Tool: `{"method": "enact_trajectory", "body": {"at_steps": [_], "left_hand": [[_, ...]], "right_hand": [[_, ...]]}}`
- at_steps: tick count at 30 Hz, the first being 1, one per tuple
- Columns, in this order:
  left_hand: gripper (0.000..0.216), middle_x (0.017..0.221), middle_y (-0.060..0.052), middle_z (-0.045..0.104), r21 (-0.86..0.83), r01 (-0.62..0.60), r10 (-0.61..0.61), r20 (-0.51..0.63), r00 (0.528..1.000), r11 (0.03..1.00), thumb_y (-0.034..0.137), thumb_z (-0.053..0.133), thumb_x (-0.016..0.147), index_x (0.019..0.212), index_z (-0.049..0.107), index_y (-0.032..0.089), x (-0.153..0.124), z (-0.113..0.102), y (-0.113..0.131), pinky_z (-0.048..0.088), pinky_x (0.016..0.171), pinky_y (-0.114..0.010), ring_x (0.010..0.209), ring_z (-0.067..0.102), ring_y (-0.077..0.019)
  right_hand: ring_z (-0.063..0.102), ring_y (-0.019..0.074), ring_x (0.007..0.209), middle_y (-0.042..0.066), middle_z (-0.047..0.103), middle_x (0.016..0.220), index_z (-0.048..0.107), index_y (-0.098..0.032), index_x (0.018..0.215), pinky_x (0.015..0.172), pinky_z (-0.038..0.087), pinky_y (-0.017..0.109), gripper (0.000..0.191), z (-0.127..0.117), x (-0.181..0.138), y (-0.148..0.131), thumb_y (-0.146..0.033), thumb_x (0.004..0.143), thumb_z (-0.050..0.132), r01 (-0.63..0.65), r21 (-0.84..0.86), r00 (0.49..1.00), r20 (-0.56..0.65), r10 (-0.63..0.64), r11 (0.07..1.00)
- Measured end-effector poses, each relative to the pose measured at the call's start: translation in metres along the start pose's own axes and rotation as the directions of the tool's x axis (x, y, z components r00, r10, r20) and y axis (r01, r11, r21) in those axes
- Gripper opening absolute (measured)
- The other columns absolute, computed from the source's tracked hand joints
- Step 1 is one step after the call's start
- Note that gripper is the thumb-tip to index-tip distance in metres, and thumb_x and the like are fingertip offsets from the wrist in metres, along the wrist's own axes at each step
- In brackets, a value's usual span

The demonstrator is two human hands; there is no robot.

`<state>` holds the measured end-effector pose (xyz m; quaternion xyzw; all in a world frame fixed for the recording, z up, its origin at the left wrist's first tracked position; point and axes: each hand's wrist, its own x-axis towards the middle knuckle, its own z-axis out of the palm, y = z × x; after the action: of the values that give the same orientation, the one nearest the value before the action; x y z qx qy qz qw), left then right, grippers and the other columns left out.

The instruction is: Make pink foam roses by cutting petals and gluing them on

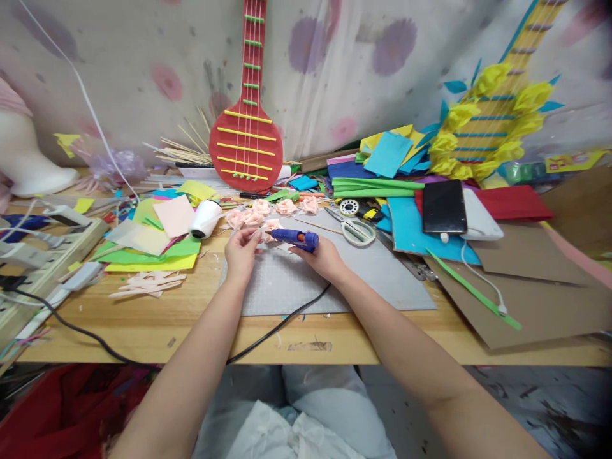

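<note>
My right hand (322,258) is wrapped round a blue hot glue gun (301,240), its nozzle pointing left toward my other hand. My left hand (241,255) is closed in a pinch at a pale pink paper rose (272,225), close to the nozzle; the fingers partly hide what they grip. Just beyond, several more pink paper roses (251,218) lie at the far edge of the grey cutting mat (287,290). Scissors (358,232) with pale handles rest on the mat to the right of the glue gun.
Coloured paper sheets (138,248) and a white cone-shaped spool (205,218) lie left, beside a power strip (43,274). A red paper instrument (246,146) stands behind. Right are a phone (444,207), cardboard (540,299) and a yellow-flowered instrument (482,127). A black cord (282,324) crosses the front.
</note>
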<state>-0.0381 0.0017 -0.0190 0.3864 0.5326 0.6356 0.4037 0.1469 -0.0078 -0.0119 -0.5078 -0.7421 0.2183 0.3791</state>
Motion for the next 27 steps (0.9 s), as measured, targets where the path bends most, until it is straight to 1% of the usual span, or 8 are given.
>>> {"method": "enact_trajectory", "body": {"at_steps": [4, 10, 21, 24, 27], "left_hand": [[0.032, 0.070, -0.002, 0.062, 0.015, 0.000, 0.000, 0.005, 1.000, 1.000, 0.034, 0.070, 0.059, 0.082, 0.061, 0.014, -0.0010, 0.0007, 0.0018, 0.044, 0.045, -0.020, 0.063, 0.060, -0.0128], [0.031, 0.069, -0.002, 0.062, 0.017, -0.001, 0.001, 0.008, 1.000, 1.000, 0.034, 0.070, 0.059, 0.081, 0.061, 0.014, -0.0009, 0.0004, 0.0015, 0.044, 0.046, -0.020, 0.064, 0.060, -0.0126], [0.029, 0.069, -0.002, 0.061, 0.022, -0.021, 0.021, 0.011, 1.000, 1.000, 0.032, 0.069, 0.060, 0.081, 0.062, 0.014, -0.0002, -0.0004, 0.0002, 0.044, 0.045, -0.020, 0.062, 0.059, -0.0128], [0.027, 0.070, -0.003, 0.062, 0.032, -0.035, 0.034, 0.012, 0.999, 0.999, 0.032, 0.068, 0.061, 0.081, 0.062, 0.014, -0.0008, -0.0006, 0.0011, 0.044, 0.045, -0.020, 0.063, 0.059, -0.0128], [0.026, 0.072, -0.003, 0.062, 0.019, -0.029, 0.028, 0.016, 0.999, 0.999, 0.031, 0.068, 0.062, 0.081, 0.062, 0.015, -0.0015, -0.0004, 0.0029, 0.043, 0.044, -0.019, 0.064, 0.059, -0.0126]], "right_hand": [[0.059, 0.0182, 0.069, 0.004, 0.066, 0.078, 0.062, -0.020, 0.085, 0.062, 0.041, 0.026, 0.034, 0.0009, 0.0006, -0.0014, -0.052, 0.072, 0.058, -0.004, -0.021, 1.000, 0.009, 0.004, 1.000], [0.060, 0.0186, 0.072, 0.004, 0.067, 0.081, 0.063, -0.021, 0.087, 0.065, 0.042, 0.027, 0.033, 0.0008, 0.0007, -0.0035, -0.050, 0.072, 0.059, -0.017, -0.011, 1.000, 0.002, 0.017, 1.000], [0.062, 0.0204, 0.076, 0.006, 0.067, 0.084, 0.064, -0.020, 0.093, 0.067, 0.044, 0.028, 0.037, 0.0017, 0.0021, 0.0036, -0.050, 0.071, 0.059, -0.038, 0.004, 0.999, -0.028, 0.038, 0.999], [0.062, 0.0211, 0.077, 0.006, 0.068, 0.084, 0.065, -0.019, 0.092, 0.068, 0.044, 0.029, 0.036, 0.0014, 0.0017, 0.0039, -0.049, 0.071, 0.060, -0.046, 0.007, 0.998, -0.043, 0.047, 0.999], [0.062, 0.0213, 0.075, 0.006, 0.068, 0.082, 0.065, -0.019, 0.088, 0.067, 0.044, 0.030, 0.037, -0.0003, 0.0011, 0.0061, -0.050, 0.070, 0.060, -0.080, 0.027, 0.994, -0.066, 0.082, 0.996]]}}
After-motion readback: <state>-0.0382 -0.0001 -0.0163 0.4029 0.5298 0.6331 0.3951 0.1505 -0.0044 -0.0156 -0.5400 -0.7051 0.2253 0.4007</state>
